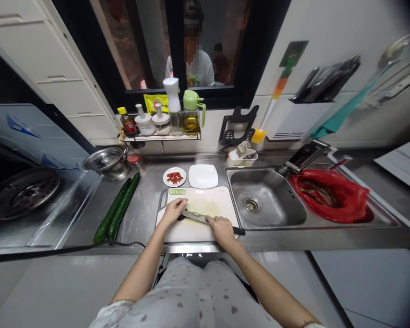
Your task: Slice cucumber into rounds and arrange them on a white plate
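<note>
My right hand [222, 231] is closed round a kitchen knife [194, 215] where the blade meets its black handle. The blade lies slantwise low over a white cutting board [177, 232], its tip toward the left. A small pale green piece, seemingly cucumber, clings to the blade. My left hand [175, 212] is at the knife's tip, fingers bent and pressed together; what they hold, if anything, is hidden. A small dark thing shows just under that hand. A row of overlapping cucumber slices [177, 192] rests at the board's upper left.
Behind the board stand a plate of chopped red pieces [174, 177] and a white square dish [203, 176]. Two whole cucumbers [118, 209] lie left, near a steel pot [107, 162]. At right are the sink [269, 198] and a red plastic bag [338, 200]. Bottles fill a shelf [164, 136].
</note>
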A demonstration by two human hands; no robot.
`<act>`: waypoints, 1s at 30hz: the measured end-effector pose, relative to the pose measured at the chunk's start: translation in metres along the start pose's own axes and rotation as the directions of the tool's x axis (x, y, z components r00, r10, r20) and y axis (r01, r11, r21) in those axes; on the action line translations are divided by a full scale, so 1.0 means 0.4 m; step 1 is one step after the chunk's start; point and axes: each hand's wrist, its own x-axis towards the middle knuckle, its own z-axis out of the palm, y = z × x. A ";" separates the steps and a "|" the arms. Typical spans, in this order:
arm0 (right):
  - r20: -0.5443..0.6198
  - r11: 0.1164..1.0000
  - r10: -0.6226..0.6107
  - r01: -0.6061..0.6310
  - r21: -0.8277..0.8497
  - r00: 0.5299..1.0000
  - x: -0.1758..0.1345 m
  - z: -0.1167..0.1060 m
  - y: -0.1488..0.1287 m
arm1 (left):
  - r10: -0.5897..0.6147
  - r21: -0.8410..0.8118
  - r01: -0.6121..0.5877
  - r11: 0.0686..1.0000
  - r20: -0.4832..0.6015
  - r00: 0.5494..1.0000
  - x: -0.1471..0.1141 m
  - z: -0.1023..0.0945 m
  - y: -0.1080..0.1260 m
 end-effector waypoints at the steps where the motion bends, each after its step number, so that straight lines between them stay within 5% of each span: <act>1: -0.016 1.000 0.003 -0.003 0.000 1.000 0.001 -0.001 0.003 | -0.003 0.037 0.001 0.999 0.033 0.999 -0.001 -0.001 0.007; 7: -0.079 1.000 -0.006 0.007 0.012 0.997 0.003 0.008 0.016 | 0.079 0.363 -0.115 0.925 0.113 0.990 -0.011 0.004 0.061; 11: -0.100 1.000 -0.011 0.011 -0.005 0.995 0.002 0.012 0.015 | 0.122 0.434 -0.170 0.885 0.137 0.983 -0.018 0.019 0.078; 24: -0.116 0.999 -0.017 0.020 0.030 0.993 -0.012 0.031 0.007 | 0.093 0.369 -0.165 0.915 0.204 0.975 -0.025 0.037 0.074; 30: -0.157 1.000 -0.006 0.008 0.008 0.988 -0.022 0.052 0.021 | -0.055 0.136 0.043 0.990 0.089 0.995 -0.013 0.045 0.064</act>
